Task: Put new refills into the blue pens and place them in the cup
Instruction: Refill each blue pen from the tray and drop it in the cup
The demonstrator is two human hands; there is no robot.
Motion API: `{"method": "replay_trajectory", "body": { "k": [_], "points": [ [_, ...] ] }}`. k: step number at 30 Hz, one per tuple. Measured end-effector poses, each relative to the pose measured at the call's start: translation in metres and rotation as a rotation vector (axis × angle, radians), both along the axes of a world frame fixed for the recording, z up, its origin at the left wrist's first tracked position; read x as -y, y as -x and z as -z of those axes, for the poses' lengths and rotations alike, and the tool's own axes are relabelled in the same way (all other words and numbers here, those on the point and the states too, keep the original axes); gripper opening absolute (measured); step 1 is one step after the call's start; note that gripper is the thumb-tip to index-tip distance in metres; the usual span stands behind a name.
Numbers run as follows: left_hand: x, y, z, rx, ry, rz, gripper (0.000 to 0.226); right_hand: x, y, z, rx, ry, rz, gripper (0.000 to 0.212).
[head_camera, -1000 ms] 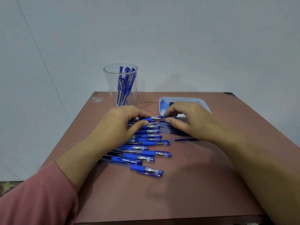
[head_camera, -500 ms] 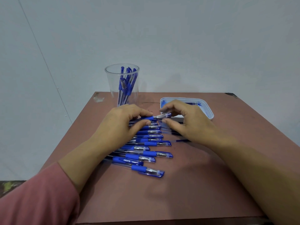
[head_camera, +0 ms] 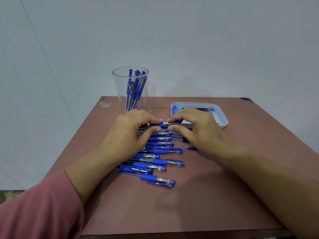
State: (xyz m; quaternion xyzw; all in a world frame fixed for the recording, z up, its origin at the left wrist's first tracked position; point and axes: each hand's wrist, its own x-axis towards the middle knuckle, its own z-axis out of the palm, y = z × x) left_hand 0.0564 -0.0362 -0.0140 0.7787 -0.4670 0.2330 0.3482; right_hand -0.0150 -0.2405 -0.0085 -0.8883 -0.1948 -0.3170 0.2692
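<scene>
Fingertips (head_camera: 157,120) of left hand (head_camera: 127,133) and right hand (head_camera: 198,130) now pinch 1 raised pen (head_camera: 159,125).

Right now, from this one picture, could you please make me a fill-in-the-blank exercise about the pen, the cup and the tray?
1. The cup stands to the ____ of the tray.
2. The ink stains inside the tray are ____ in colour.
3. Counting the left hand and the right hand, the pen is gripped by ____ hands.

Missing words: left; blue; two.
</scene>
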Motion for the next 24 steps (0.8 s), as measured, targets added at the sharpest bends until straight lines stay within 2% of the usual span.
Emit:
{"method": "replay_trajectory", "body": {
  "k": [5,7,10,14,19,24],
  "points": [
    [0.002,0.001,-0.002,0.019,-0.044,-0.023,0.020,0.002,-0.002,-0.003,-0.040,0.007,-0.014,0.011],
    [0.004,0.002,-0.003,-0.003,-0.080,-0.046,0.024,0.002,-0.003,-0.006,-0.077,0.002,-0.013,0.016],
    [0.003,0.009,-0.004,-0.025,-0.202,-0.090,0.042,0.009,-0.006,-0.009,-0.143,-0.046,0.036,0.029],
    [-0.005,0.020,-0.008,-0.001,-0.334,-0.229,0.070,0.027,-0.006,-0.005,-0.150,-0.096,0.125,0.020],
    [-0.019,0.036,-0.004,-0.050,-0.467,-0.288,0.081,0.034,-0.006,-0.007,-0.172,-0.193,0.165,0.029],
    [-0.040,0.046,0.019,-0.113,-0.535,-0.256,0.086,0.029,0.000,-0.012,-0.163,-0.258,0.153,0.017]
  ]
}}
